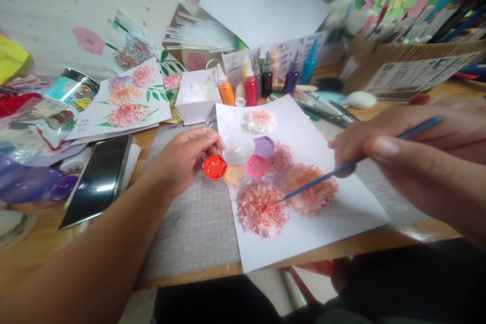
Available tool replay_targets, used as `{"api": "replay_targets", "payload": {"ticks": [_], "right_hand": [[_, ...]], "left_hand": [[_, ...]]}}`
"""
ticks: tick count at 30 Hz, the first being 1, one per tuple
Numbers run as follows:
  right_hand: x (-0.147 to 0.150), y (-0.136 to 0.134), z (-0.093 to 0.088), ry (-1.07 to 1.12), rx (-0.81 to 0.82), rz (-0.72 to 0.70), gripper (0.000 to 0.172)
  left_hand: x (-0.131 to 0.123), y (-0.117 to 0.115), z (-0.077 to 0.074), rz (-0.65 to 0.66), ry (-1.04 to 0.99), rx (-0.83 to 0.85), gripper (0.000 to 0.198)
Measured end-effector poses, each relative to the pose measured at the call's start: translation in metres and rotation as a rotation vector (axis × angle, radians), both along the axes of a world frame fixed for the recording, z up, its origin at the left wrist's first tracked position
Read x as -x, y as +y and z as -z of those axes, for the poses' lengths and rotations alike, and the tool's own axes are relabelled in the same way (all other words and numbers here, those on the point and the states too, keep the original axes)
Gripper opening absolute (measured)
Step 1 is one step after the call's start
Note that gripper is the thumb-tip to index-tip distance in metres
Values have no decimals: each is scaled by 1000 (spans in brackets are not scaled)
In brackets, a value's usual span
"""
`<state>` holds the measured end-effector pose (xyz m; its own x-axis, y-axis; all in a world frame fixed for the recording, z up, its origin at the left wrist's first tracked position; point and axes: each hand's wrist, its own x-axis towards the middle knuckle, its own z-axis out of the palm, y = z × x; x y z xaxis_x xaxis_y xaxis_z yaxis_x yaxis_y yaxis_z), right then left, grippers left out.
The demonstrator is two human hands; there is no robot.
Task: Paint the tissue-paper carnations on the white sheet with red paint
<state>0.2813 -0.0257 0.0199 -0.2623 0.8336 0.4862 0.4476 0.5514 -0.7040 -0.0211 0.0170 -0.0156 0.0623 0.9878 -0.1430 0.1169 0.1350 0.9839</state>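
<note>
My right hand (410,147) grips a blue paintbrush (322,178), its tip at the red and pink flower cluster (262,212) on a white sheet of paper (296,240). My left hand (190,159) is closed on the edge of a clear plastic paint palette (237,142), held over the sheet's left part. Its wells hold red (214,167), orange, pink (258,166) and purple paint. An orange cluster (313,190) lies right of the brush tip. A paler one (260,120) is near the sheet's top, and another shows partly behind the palette.
A grey cutting mat (186,233) lies under the sheet. Paint bottles (250,86) and a white box (197,96) stand behind it. At left are a phone (98,177) and a finished flower painting (127,96). Pens (326,106) and a cardboard box (413,68) are at right.
</note>
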Motion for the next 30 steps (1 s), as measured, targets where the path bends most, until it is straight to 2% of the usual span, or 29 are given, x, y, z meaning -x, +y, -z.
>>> {"api": "replay_targets", "payload": {"ticks": [10, 16, 21, 30], "right_hand": [[5, -1, 1, 12, 57, -24, 16], [9, -4, 4, 135, 70, 56, 15], [4, 6, 4, 37, 47, 16, 17], [-2, 15, 10, 100, 100, 15, 17]], "left_hand": [[-1, -1, -2, 0, 6, -6, 22], [0, -1, -1, -6, 15, -27, 23], [0, -1, -1, 4, -16, 1, 24], [1, 0, -5, -8, -10, 41, 22]]}}
